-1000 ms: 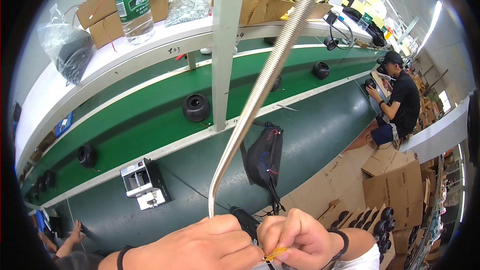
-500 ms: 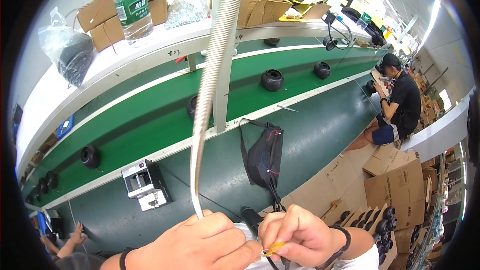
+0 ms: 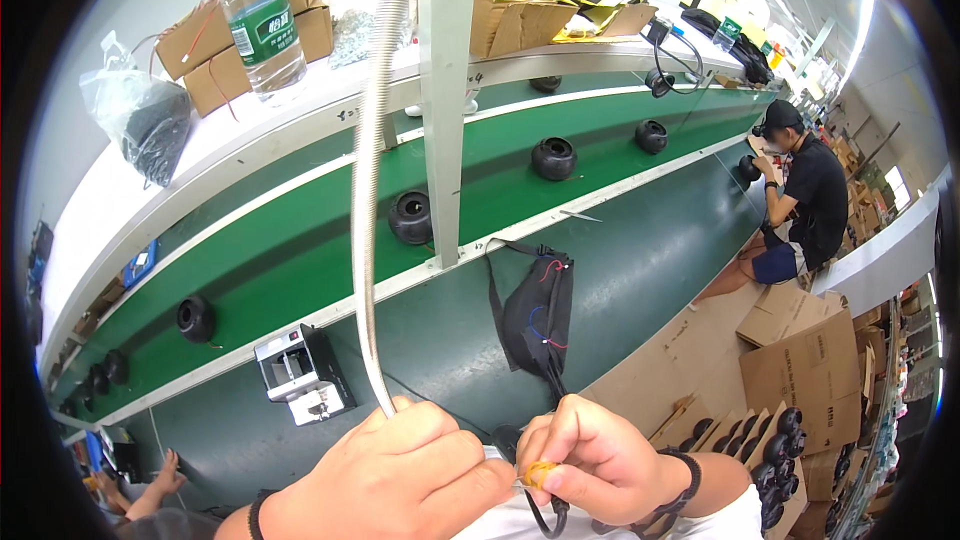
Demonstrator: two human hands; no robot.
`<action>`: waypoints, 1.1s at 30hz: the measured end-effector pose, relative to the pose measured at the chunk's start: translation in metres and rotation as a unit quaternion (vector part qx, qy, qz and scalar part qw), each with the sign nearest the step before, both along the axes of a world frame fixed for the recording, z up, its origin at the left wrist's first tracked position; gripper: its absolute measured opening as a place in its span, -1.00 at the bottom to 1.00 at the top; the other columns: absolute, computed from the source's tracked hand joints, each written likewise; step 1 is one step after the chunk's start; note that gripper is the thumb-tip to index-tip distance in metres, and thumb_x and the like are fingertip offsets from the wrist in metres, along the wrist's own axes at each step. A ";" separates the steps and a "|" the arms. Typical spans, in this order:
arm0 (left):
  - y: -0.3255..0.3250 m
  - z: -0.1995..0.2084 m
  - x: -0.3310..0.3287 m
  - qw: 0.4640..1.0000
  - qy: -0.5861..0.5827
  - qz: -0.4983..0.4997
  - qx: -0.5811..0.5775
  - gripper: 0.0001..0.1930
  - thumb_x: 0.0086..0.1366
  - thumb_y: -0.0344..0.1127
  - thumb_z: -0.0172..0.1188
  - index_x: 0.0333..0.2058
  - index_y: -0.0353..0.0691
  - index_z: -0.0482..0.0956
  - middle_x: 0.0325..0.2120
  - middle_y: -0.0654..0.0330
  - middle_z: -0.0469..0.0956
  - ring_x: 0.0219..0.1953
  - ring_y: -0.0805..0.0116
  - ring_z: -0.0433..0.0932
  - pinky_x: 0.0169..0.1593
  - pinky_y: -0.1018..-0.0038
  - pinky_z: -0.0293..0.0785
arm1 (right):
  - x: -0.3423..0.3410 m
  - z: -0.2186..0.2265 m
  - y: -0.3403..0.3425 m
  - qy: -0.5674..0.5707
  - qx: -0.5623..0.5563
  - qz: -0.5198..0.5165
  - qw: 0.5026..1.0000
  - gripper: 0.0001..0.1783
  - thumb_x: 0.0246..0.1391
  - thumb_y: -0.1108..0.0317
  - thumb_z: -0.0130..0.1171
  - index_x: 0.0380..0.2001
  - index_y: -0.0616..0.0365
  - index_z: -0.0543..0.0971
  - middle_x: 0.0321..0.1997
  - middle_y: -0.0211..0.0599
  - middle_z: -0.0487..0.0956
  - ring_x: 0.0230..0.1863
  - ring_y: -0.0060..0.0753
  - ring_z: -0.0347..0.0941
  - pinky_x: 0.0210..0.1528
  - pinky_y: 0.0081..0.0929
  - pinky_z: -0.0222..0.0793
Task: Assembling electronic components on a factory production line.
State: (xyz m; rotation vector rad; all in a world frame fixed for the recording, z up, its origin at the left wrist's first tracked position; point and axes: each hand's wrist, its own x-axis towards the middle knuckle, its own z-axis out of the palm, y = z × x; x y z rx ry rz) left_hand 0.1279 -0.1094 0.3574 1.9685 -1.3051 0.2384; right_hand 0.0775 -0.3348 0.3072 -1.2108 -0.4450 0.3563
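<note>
The 2 hands are close together. The left hand (image 3: 415, 470) is curled up with its back on top, its fingertips next to the right hand (image 3: 600, 460), which pinches with its thumb and bent fingers.

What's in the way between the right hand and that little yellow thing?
Nothing visible: the right hand is already pinching the small yellow piece. The left hand is close on its left side.

Beige floor (image 3: 640, 365); white shelf (image 3: 222, 143); ceiling light (image 3: 859, 45) (lit).
</note>
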 end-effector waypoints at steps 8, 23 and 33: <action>-0.005 -0.012 -0.013 0.995 -0.064 0.067 0.033 -0.84 -0.02 -0.47 0.28 -0.40 -0.29 0.55 -0.54 0.21 0.32 -0.44 0.26 0.35 -0.41 0.38 0.29 | 0.003 -0.005 -0.003 -0.103 -0.100 -0.065 0.988 -0.89 0.27 0.53 0.11 -0.25 0.25 0.38 -0.25 -0.16 0.61 -0.24 -0.38 0.58 -0.20 -0.46 0.50; -0.025 -0.034 -0.018 0.991 -0.047 0.125 0.013 -0.85 0.06 -0.40 0.26 -0.46 -0.22 0.44 -0.56 0.14 0.25 -0.46 0.17 0.34 -0.38 0.31 0.30 | 0.002 0.009 -0.001 -0.123 -0.281 -0.169 0.937 -0.87 0.10 0.50 0.30 -0.34 0.26 0.53 -0.32 -0.17 0.67 -0.35 -0.29 0.65 -0.27 -0.47 0.53; -0.037 -0.036 -0.024 0.980 0.030 0.198 -0.021 -0.82 0.09 -0.47 0.27 -0.53 -0.19 0.39 -0.60 0.15 0.30 -0.52 0.13 0.35 -0.41 0.28 0.31 | 0.002 0.006 0.013 -0.229 -0.386 -0.298 0.843 -0.87 -0.07 0.46 0.35 -0.49 0.21 0.57 -0.51 -0.29 0.66 -0.57 -0.35 0.58 -0.48 -0.52 0.47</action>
